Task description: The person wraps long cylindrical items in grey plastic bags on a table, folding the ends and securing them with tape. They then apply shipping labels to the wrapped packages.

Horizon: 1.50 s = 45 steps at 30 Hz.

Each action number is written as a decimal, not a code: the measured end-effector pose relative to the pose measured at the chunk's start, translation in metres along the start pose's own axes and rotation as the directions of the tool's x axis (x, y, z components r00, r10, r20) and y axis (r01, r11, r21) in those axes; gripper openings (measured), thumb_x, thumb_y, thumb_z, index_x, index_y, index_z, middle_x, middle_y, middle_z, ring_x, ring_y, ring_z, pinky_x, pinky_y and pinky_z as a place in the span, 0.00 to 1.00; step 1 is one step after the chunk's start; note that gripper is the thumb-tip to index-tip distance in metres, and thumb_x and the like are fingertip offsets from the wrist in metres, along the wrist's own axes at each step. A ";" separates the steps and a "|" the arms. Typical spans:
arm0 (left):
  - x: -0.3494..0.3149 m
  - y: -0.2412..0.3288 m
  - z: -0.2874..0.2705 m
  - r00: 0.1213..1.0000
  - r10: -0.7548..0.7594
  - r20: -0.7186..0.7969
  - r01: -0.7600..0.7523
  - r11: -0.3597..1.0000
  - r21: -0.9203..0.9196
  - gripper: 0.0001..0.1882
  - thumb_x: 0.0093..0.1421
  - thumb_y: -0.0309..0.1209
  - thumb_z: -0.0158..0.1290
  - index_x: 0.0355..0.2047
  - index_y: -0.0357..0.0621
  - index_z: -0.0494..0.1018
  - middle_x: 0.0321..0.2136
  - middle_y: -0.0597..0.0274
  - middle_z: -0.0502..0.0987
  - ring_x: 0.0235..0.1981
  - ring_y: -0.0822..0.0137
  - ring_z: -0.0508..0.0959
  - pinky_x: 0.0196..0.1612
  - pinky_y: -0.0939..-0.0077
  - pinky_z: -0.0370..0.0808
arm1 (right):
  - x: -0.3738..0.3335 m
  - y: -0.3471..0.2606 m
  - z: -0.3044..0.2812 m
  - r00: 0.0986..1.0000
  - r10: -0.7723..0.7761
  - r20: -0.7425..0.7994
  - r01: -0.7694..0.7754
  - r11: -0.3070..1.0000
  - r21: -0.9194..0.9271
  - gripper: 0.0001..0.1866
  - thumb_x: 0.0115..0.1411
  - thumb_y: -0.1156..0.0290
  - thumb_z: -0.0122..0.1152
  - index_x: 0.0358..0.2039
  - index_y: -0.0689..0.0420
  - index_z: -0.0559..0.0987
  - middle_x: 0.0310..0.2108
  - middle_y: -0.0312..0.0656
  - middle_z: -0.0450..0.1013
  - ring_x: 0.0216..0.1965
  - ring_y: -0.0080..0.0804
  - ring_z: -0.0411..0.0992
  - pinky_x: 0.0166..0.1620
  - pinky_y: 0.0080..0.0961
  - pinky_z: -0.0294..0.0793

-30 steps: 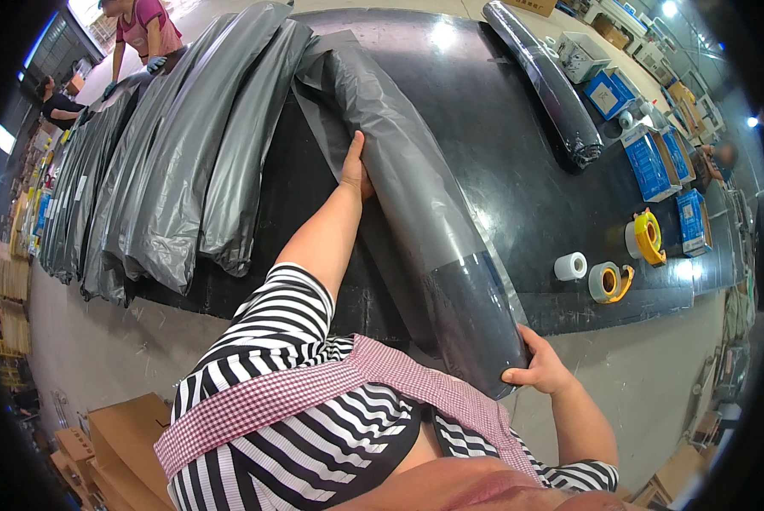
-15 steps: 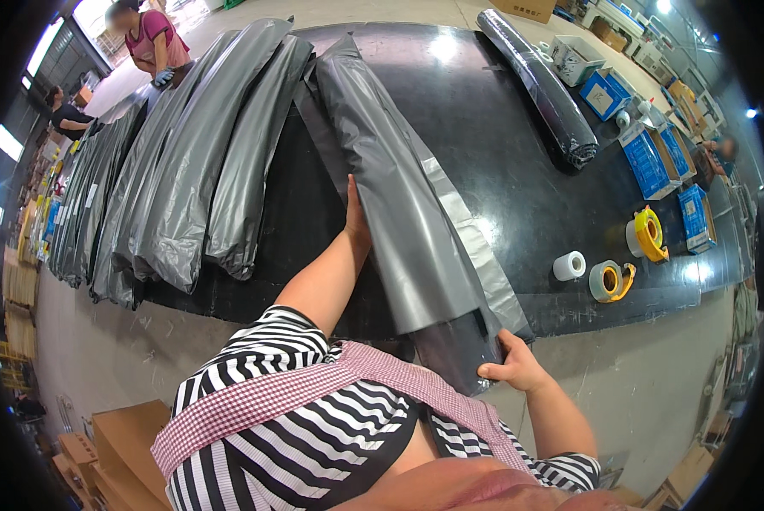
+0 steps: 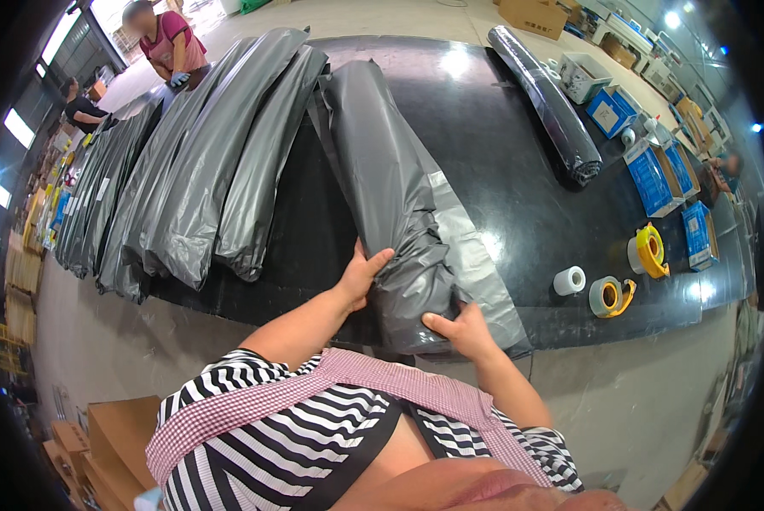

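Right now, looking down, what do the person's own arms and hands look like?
The left sleeve and right sleeve are striped black and white. Both forearms are bare below them. The left hand and right hand wear no gloves; no watch shows.

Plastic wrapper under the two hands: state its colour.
Grey, slightly shiny; the plastic wrapper shows best in the head view.

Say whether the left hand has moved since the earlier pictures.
Yes, the left hand has moved down the picture: earlier well above the white roll, now about level with it.
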<state>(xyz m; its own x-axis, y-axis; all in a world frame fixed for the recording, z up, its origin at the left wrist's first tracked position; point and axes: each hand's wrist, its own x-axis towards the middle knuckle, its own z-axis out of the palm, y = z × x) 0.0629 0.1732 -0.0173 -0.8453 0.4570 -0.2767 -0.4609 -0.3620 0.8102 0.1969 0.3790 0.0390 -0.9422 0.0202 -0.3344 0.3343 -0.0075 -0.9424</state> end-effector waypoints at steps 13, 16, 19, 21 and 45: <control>0.013 0.072 -0.007 0.998 -0.052 0.032 0.049 0.996 0.080 0.41 0.64 0.40 0.58 0.70 0.55 0.46 0.62 0.53 0.63 0.61 0.57 0.68 0.61 0.55 0.70 | 0.009 -0.008 0.020 0.957 -0.253 0.143 0.270 0.956 -0.118 0.52 0.46 0.74 0.77 0.67 0.65 0.54 0.61 0.49 0.63 0.61 0.38 0.62 0.64 0.32 0.63; -0.001 0.076 -0.013 0.998 0.017 0.068 -0.020 0.999 0.039 0.41 0.65 0.42 0.56 0.71 0.57 0.46 0.63 0.56 0.63 0.63 0.58 0.66 0.62 0.56 0.69 | 0.041 -0.015 0.038 0.943 -0.329 0.047 0.324 0.941 0.093 0.45 0.50 0.82 0.72 0.66 0.62 0.58 0.59 0.45 0.65 0.59 0.35 0.65 0.59 0.30 0.68; -0.033 0.061 -0.033 0.989 -0.083 0.123 0.098 0.988 -0.120 0.45 0.61 0.47 0.61 0.71 0.55 0.47 0.60 0.60 0.66 0.62 0.61 0.66 0.61 0.59 0.68 | 0.078 -0.028 0.052 0.917 -0.400 0.003 0.398 0.914 0.073 0.31 0.54 0.82 0.68 0.58 0.64 0.66 0.51 0.44 0.71 0.50 0.34 0.71 0.54 0.30 0.72; -0.056 0.045 -0.029 0.999 -0.018 0.034 0.016 0.999 0.038 0.50 0.59 0.41 0.64 0.71 0.52 0.43 0.58 0.59 0.68 0.54 0.64 0.72 0.48 0.65 0.75 | 0.077 -0.048 0.062 0.912 -0.401 -0.085 0.357 0.878 -0.319 0.18 0.58 0.77 0.64 0.48 0.66 0.74 0.39 0.44 0.77 0.41 0.29 0.76 0.45 0.25 0.75; -0.001 0.052 -0.022 0.886 0.174 -0.431 -0.118 0.981 0.153 0.08 0.62 0.30 0.51 0.29 0.41 0.76 0.22 0.61 0.76 0.20 0.68 0.74 0.23 0.72 0.68 | 0.077 0.020 0.042 0.993 0.079 0.085 -0.096 0.971 0.219 0.14 0.65 0.65 0.61 0.44 0.62 0.78 0.37 0.39 0.77 0.37 0.29 0.75 0.43 0.29 0.74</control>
<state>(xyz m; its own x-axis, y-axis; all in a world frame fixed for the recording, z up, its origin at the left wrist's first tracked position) 0.0337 0.1361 0.0136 -0.9450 -0.0081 -0.3269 -0.3112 -0.2850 0.9066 0.1299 0.3388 -0.0052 -0.9111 -0.0653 -0.4070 0.4107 -0.2281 -0.8828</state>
